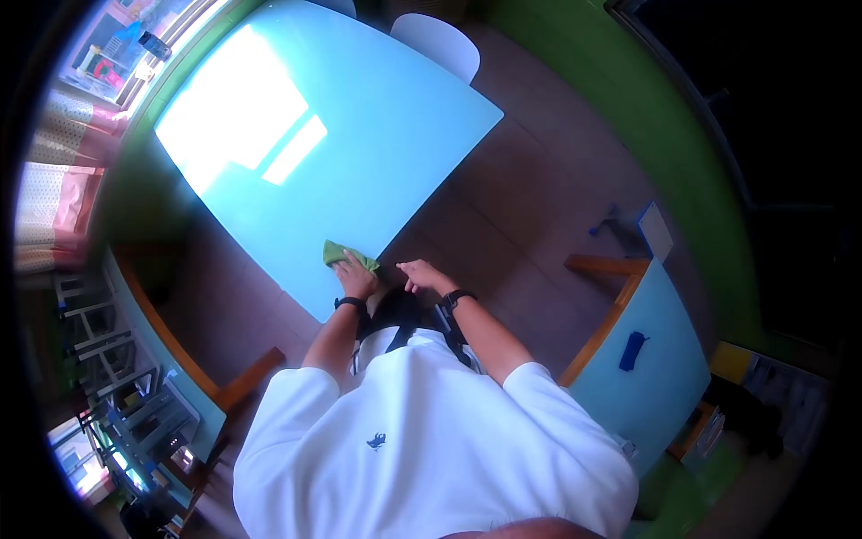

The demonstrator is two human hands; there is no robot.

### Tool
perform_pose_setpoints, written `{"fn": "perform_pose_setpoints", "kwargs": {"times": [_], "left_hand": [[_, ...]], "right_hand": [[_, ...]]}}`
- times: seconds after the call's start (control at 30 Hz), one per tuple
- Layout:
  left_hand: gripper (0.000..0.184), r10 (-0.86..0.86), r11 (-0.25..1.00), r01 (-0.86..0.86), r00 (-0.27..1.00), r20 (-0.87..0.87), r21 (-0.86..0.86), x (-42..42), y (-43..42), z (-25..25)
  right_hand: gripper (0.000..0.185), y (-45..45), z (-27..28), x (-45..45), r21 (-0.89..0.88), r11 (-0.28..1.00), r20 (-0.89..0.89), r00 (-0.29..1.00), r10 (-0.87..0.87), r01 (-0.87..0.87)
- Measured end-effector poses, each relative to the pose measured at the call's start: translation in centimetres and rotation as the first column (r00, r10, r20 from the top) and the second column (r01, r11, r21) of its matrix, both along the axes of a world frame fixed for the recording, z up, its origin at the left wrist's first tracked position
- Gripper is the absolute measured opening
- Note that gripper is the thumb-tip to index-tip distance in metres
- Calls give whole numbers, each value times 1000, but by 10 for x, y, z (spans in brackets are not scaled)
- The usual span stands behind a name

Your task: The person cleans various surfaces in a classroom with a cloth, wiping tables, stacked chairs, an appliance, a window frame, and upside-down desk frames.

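Note:
A light blue table (359,153) fills the upper middle, with bright window glare on its left part. On its near corner lies a crumpled green cloth (338,252). My left hand (356,277) presses on the cloth, fingers spread over it. To the right, just off the table's edge, my right hand (426,277) hangs in the air over the floor, holding nothing, its index finger pointing left and the others partly bent. Both wrists wear dark bands.
A white chair (437,43) stands at the table's far right side. At the right, another blue table (642,377) bears a dark blue object (633,351). Stacked chairs (99,346) and a wood-edged table (193,395) are at the left. Curtains (67,184) hang by the window.

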State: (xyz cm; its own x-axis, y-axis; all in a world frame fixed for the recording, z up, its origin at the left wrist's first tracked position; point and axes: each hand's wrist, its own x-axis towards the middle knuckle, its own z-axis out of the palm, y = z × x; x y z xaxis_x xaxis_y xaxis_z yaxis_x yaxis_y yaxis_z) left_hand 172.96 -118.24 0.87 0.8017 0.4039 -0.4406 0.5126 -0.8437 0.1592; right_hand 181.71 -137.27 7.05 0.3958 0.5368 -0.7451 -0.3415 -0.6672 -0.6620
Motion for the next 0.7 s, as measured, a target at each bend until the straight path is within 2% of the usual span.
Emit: {"fn": "perform_pose_setpoints", "kwargs": {"times": [0.07,0.1,0.17,0.2,0.23,0.27,0.3,0.33,0.37,0.4,0.43,0.5,0.53,0.6,0.67,0.7], "left_hand": [[91,-24,999,28,993,111,-32,22,-10,0],[91,-23,999,27,994,105,-38,35,-12,-2],[95,-141,986,154,972,187,-60,65,-21,-12],[89,-164,984,173,966,201,-30,85,-26,-8],[83,-237,959,269,932,276,-87,105,-30,0],[78,-297,922,363,886,355,-133,127,-33,7],[78,-275,929,341,896,348,-145,151,-41,9],[77,-310,906,392,873,377,-161,176,-48,9],[76,-346,878,444,846,406,-177,200,-55,8],[76,-330,882,430,855,401,-192,224,-63,8],[75,-353,864,460,843,405,-203,256,-70,8],[74,-355,849,476,834,422,-227,310,-85,11],[73,-348,864,450,858,377,-226,338,-94,14],[70,-311,881,401,891,332,-250,398,-106,25],[66,-297,891,382,899,323,-244,443,-111,14],[62,-300,893,358,925,232,-273,461,-112,19]], "right_hand": [[49,-24,-19,20,7,1000,21,1000,-10,10],[47,-33,-20,28,42,998,87,995,-55,51],[47,-45,-16,53,42,998,91,995,-44,40],[48,-51,-17,63,45,999,99,995,-30,26],[48,-55,-29,66,33,999,91,996,-10,7],[48,-58,-49,70,84,996,294,956,17,-43],[49,-65,-62,75,129,986,482,876,29,-104],[49,-67,-52,84,124,985,473,880,48,-121],[50,-68,-28,95,40,978,519,841,154,-204],[53,-72,-12,107,-52,959,556,789,261,-280],[53,-78,-11,122,-64,954,550,787,280,-294],[59,-83,-7,147,26,958,544,808,225,-284],[59,-89,-9,160,6,952,544,800,253,-305],[62,-94,-1,202,-187,922,600,704,381,-340],[65,-96,32,246,-273,872,575,657,487,-407],[65,-96,27,264,-266,871,644,595,480,-414]]}}
